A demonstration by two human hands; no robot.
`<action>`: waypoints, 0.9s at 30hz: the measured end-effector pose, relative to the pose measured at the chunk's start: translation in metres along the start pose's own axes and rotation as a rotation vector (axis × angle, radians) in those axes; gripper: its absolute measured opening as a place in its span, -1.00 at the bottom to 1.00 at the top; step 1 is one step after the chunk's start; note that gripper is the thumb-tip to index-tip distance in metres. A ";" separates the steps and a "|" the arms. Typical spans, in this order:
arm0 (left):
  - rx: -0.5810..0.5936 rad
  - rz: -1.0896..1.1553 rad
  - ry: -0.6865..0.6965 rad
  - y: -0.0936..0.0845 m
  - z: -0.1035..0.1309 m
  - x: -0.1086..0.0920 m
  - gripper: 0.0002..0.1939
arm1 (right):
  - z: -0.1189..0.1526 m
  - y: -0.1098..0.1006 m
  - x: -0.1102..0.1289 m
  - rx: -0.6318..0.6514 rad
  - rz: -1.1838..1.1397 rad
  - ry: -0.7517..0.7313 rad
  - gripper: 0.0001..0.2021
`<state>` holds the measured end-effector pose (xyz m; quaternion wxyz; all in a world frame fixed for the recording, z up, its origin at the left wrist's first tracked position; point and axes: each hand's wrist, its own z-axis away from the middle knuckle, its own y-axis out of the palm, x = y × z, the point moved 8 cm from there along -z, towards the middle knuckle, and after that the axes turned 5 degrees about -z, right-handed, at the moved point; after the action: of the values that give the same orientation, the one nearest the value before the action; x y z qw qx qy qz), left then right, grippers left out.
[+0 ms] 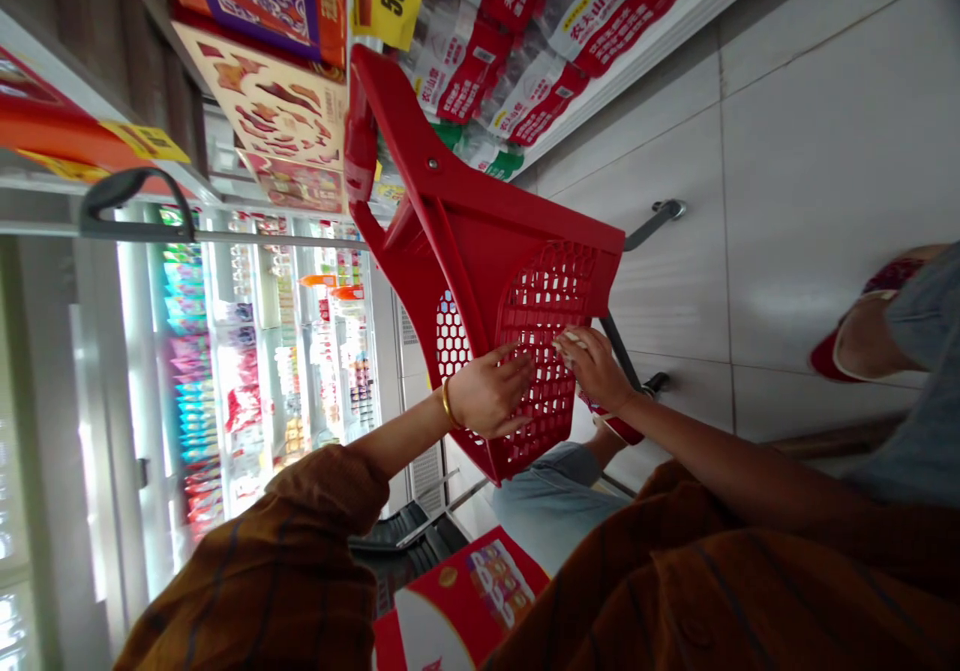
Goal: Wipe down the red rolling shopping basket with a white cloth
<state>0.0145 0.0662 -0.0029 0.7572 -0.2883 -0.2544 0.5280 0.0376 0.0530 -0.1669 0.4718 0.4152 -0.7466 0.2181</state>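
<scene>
A red plastic shopping cart basket point(480, 181) with a perforated wall fills the middle of the view, turned sideways. My left hand point(491, 393), with a gold bangle at the wrist, is over the basket's lower part; its fingers are slightly bent and apart, with nothing seen in them. Close to its right, my right hand point(596, 366) is at the perforated wall with its fingers curled together. Something small and pale shows at those fingertips, too unclear to name. Whether either hand touches the basket cannot be told.
Shrink-wrapped water bottles point(517, 81) and boxed goods point(277, 101) stand at the top. Stocked shelves point(202, 371) are at left, near a grey handle point(135, 206). Below lies a red box point(472, 601). Feet in red shoes point(832, 356) and denim-clad legs are on the tiled floor point(825, 151).
</scene>
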 end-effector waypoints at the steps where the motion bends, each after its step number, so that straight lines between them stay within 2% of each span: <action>1: -0.020 -0.007 -0.006 0.000 0.002 0.000 -0.46 | -0.003 -0.001 0.003 -0.006 -0.010 -0.007 -0.64; 6: -0.147 -0.028 -0.059 -0.003 0.011 0.001 -0.41 | -0.031 -0.002 0.025 -0.026 -0.147 -0.015 -0.62; 9: -0.215 -0.011 -0.124 -0.005 0.016 0.004 -0.41 | -0.051 0.000 0.045 0.006 -0.236 -0.049 -0.59; 14: -0.117 0.044 -0.150 0.009 0.020 0.003 -0.42 | -0.066 0.007 0.066 0.069 -0.245 -0.115 -0.51; 20: -0.142 0.041 -0.134 0.007 0.020 0.003 -0.47 | -0.053 0.016 0.055 0.125 -0.141 -0.088 -0.50; 24: -0.193 0.013 -0.134 0.002 0.020 0.003 -0.50 | -0.043 0.012 0.049 0.076 -0.125 -0.137 -0.48; 27: -0.183 0.038 -0.147 0.006 0.022 0.003 -0.51 | -0.037 0.011 0.040 0.054 -0.120 -0.121 -0.48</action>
<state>-0.0035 0.0743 0.0086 0.6969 -0.3216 -0.3508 0.5365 0.0390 0.0689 -0.1138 0.4267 0.4840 -0.7415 0.1838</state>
